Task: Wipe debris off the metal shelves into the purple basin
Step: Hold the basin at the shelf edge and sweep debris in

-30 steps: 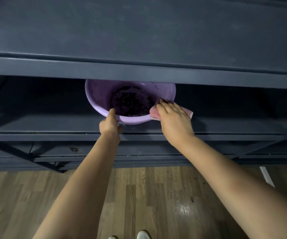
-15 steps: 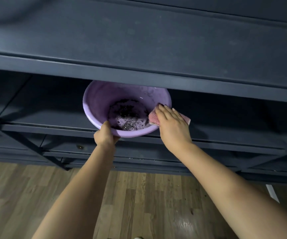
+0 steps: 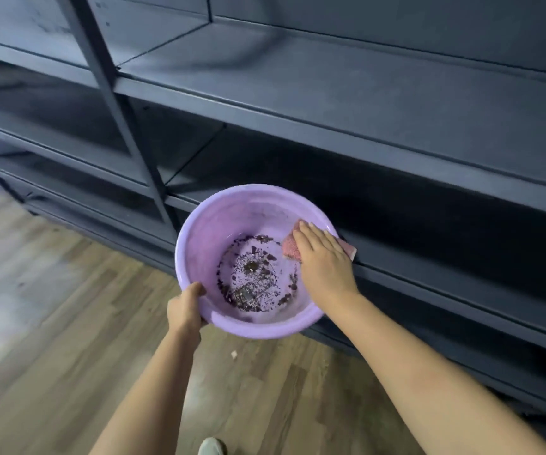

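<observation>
Left hand (image 3: 184, 308) gripping basin (image 3: 199, 244) rim below shelf (image 3: 429, 277) edge, catching debris (image 3: 253, 284); right hand (image 3: 322, 257), fingers flat, pressing cloth (image 3: 289, 247) w/ rim.

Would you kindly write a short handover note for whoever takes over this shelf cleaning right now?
Left hand: grips the near rim of the purple basin, held up against the front edge of a lower metal shelf.
Right hand: fingers flat, pressing the pink sponge at the shelf edge, over the basin rim.
Done: dark debris already lies in the basin bottom.
Left: whether debris remains on the shelves cannot be told; one pale scrap lies on the wooden floor.
</observation>
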The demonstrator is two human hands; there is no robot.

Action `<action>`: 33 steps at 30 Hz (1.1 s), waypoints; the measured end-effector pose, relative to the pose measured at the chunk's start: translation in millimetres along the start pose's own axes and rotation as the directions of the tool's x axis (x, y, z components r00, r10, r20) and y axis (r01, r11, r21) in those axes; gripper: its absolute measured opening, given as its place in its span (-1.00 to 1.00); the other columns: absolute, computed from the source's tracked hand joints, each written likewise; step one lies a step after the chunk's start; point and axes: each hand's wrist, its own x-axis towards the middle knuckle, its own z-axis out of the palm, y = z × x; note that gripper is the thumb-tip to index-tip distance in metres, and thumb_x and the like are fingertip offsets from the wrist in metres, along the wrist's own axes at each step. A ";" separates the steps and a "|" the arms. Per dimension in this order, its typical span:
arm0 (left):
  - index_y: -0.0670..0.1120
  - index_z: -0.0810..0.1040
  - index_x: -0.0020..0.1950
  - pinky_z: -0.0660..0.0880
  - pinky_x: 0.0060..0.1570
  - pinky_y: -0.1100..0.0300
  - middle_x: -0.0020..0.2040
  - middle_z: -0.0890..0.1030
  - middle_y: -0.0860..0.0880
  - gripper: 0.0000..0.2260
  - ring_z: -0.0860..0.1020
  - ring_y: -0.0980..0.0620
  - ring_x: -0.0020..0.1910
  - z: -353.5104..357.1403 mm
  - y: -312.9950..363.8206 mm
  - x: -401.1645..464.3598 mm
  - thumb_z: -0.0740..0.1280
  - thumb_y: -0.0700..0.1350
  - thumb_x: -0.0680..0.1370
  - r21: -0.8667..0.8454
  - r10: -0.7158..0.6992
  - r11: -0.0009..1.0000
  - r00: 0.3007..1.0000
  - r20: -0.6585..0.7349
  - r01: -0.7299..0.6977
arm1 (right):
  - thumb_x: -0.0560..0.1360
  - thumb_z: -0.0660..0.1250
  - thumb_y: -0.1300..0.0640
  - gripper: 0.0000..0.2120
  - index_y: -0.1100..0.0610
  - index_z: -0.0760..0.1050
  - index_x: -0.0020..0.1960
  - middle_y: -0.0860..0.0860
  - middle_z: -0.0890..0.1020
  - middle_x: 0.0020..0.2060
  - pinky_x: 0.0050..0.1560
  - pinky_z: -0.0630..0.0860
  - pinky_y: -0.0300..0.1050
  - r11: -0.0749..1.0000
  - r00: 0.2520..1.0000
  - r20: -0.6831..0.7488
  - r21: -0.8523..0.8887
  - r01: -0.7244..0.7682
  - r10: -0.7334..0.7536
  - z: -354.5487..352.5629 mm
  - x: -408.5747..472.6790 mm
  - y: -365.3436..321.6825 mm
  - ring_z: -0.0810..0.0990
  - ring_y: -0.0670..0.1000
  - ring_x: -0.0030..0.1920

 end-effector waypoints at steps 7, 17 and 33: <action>-0.32 0.45 -0.07 0.40 -0.38 0.13 -0.25 0.47 -0.16 -0.92 0.41 -0.10 -0.37 -76.0 -34.2 33.2 0.26 -0.30 0.48 -0.027 -0.106 0.994 0.989 -0.101 0.103 | 0.59 0.00 0.32 -0.43 0.13 -0.08 0.55 0.00 -0.03 0.54 0.38 -0.33 -0.24 0.995 0.991 0.093 0.033 0.093 -0.096 50.0 11.2 -60.8 -0.06 -0.04 0.53; -0.29 0.45 -0.29 0.40 -0.45 0.17 -0.33 0.46 -0.15 -0.86 0.38 -0.06 -0.38 -118.9 -104.4 110.2 0.27 -0.32 0.48 0.034 -0.223 0.972 0.962 -0.159 0.232 | 0.54 0.11 0.39 -0.39 0.17 0.02 0.53 0.03 0.03 0.53 0.38 -0.31 -0.18 0.998 0.975 0.216 0.063 0.028 -0.041 157.7 25.5 -77.6 0.03 0.01 0.53; -0.28 0.44 -0.33 0.37 -0.28 0.06 -0.31 0.46 -0.18 -0.80 0.38 -0.05 -0.36 -73.9 -244.2 227.3 0.39 -0.18 0.30 0.102 -0.326 0.928 0.914 -0.241 0.358 | 0.57 0.12 0.33 -0.49 0.16 0.16 0.50 -0.01 0.22 0.49 0.46 -0.01 -0.20 0.983 0.972 0.206 0.115 -0.141 0.116 358.0 88.2 20.9 0.14 -0.03 0.50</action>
